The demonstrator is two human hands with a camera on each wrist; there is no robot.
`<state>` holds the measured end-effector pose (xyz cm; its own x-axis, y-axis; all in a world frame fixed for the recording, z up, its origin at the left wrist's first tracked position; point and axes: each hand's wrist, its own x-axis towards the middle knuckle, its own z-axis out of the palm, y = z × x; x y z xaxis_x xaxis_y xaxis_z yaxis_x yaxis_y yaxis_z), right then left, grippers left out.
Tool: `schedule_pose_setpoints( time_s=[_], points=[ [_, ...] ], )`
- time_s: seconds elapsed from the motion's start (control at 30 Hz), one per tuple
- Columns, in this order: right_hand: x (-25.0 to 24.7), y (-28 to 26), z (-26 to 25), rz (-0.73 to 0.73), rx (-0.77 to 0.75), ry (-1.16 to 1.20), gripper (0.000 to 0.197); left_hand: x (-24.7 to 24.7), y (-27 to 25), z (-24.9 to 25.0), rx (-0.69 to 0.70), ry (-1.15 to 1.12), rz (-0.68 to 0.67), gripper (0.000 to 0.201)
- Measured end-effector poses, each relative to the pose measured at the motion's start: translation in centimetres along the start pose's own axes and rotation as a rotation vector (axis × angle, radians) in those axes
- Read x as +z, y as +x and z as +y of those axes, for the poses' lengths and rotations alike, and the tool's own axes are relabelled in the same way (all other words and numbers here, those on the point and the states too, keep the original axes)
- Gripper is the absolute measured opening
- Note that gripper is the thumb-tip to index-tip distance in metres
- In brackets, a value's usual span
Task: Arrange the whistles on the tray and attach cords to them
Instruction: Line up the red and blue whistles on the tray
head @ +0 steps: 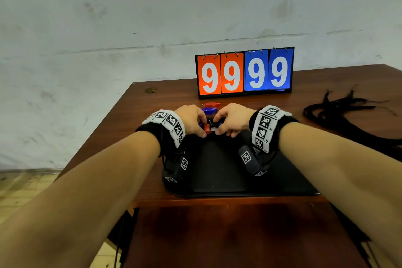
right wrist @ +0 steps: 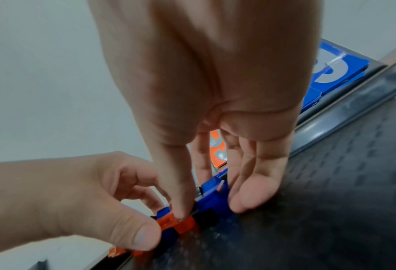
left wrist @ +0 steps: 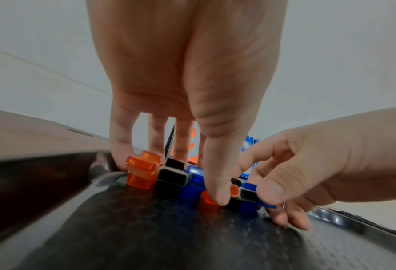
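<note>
Your two hands meet at the far edge of the flat black textured tray (head: pixel 217 172), which lies on the dark brown wooden table (head: pixel 121 119). Your left hand (head: pixel 191 119) reaches down with fingers curled over a row of small translucent plastic whistles (left wrist: pixel 169 175) in orange, black and blue, standing side by side on the tray. In the left wrist view its thumb (left wrist: pixel 215 175) presses down on an orange whistle (left wrist: pixel 207 200) in that row, while the other fingers hook behind the orange one at the row's left end (left wrist: pixel 141 169). Your right hand (head: pixel 232 119) pinches the other end of the row: its thumb (right wrist: pixel 180 191) sits on top between the orange and blue pieces, and its fingers (right wrist: pixel 250 191) press against the side of a blue whistle (right wrist: pixel 213 197) with their tips on the tray. So both hands are grasping the whistles.

Just beyond your hands, on the table, lie another red whistle (head: pixel 212 104) with a small metal ring and a blue one (head: pixel 210 110) beside it. Behind them stands a flip scoreboard (head: pixel 244 72) with two orange and two blue cards, all showing 9. A loose bundle of black cords (head: pixel 348 115) lies on the table well to the right, apart from the tray.
</note>
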<state>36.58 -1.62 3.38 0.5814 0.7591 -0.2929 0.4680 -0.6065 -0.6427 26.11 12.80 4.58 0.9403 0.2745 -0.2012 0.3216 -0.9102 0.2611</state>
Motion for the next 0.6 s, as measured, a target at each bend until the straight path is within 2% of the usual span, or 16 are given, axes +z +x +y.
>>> schedule_pose_setpoints(
  time_s=[0.3, 0.37, 0.47, 0.6],
  points=[
    [-0.4, -0.1, -0.4, 0.014, -0.018, -0.116, 0.050, -0.6, -0.1, 0.1, 0.003, -0.040, 0.010, 0.046],
    [-1.5, -0.2, -0.3, 0.071, -0.022, -0.137, 0.046, -1.4, 0.0, 0.0, -0.005, -0.069, 0.074, 0.037],
    [-4.0, -0.1, 0.2, 0.197, 0.015, -0.037, 0.031, -2.7, 0.7, -0.5, -0.039, -0.069, 0.187, 0.021],
    [-5.7, 0.2, 1.7, 0.312, 0.083, 0.078, 0.023, -3.1, 2.4, -0.9, -0.074, -0.072, 0.214, 0.014]
  ],
)
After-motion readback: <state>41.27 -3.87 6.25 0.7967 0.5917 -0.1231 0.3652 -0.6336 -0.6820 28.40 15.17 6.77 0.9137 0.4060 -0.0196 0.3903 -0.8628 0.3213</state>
